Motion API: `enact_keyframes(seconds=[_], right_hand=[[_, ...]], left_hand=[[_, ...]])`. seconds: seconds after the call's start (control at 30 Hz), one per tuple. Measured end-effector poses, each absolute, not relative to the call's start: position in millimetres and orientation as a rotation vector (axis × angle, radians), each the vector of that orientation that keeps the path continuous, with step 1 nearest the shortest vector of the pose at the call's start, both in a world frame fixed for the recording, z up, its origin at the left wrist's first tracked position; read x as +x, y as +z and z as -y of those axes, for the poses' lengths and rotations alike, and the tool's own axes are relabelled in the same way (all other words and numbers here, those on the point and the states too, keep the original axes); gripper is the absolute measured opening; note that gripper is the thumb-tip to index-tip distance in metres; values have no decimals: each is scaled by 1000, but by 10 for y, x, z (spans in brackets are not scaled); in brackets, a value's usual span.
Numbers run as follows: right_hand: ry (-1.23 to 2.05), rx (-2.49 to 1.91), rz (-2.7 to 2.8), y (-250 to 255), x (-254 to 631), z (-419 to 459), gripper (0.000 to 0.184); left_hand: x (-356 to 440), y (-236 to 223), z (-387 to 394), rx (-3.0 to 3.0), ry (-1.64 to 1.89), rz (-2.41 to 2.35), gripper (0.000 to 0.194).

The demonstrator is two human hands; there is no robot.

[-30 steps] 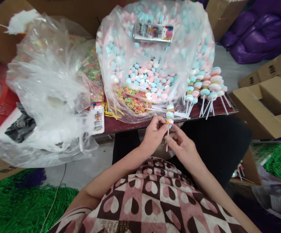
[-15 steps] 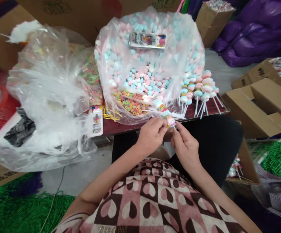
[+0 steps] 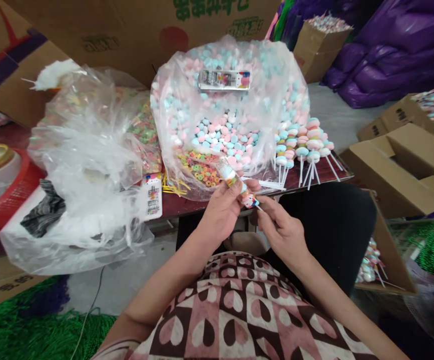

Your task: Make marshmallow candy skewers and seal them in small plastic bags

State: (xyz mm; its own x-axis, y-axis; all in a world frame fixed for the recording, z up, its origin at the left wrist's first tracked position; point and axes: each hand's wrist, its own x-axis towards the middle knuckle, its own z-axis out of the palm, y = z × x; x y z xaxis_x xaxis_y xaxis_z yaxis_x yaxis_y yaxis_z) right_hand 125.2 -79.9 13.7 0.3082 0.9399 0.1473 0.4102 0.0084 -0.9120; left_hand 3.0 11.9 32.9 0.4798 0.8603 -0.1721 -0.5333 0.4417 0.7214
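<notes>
A candy skewer (image 3: 229, 174) in a clear printed wrapper slants across my two hands. My left hand (image 3: 224, 207) is closed around its middle, fingers wrapped behind it. At the lower end my right hand (image 3: 282, 227) pinches the white stick where it leaves the wrapper. Just beyond is a large clear bag (image 3: 171, 120) of pink, blue and white marshmallows (image 3: 226, 132), with ring-shaped candies (image 3: 201, 167) at its front. Unwrapped marshmallow skewers (image 3: 313, 142) stand on the table to the right, sticks downward. White sticks (image 3: 271, 185) lie near my hands.
Yellow twist ties (image 3: 173, 185) and a stack of printed wrappers (image 3: 152, 197) lie at the table edge. Left are a crumpled plastic bag (image 3: 85, 145) and a red basket (image 3: 21, 185). An open carton (image 3: 408, 160) stands right, above a box of wrapped skewers (image 3: 370, 262).
My left hand has shifted from the wrapper's lower end to the skewer's middle, uncovering the printed end. The right hand still pinches near the stick. The view has tilted slightly upward.
</notes>
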Motion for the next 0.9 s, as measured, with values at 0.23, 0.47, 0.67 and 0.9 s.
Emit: enact_keyframes(seconds=[0.23, 0.47, 0.67, 0.9], right_hand=[[1335, -1392, 867, 170, 1223, 848, 38], [962, -1478, 1037, 49, 1078, 779, 30], [597, -1666, 1157, -27, 1156, 780, 26], [1002, -1562, 1160, 48, 1123, 774, 31]], left_hand=[[100, 315, -83, 555, 950, -592, 30], [131, 234, 12, 535, 936, -560, 33], [107, 110, -31, 649, 903, -643, 35], [117, 80, 6, 722, 753, -652, 33]])
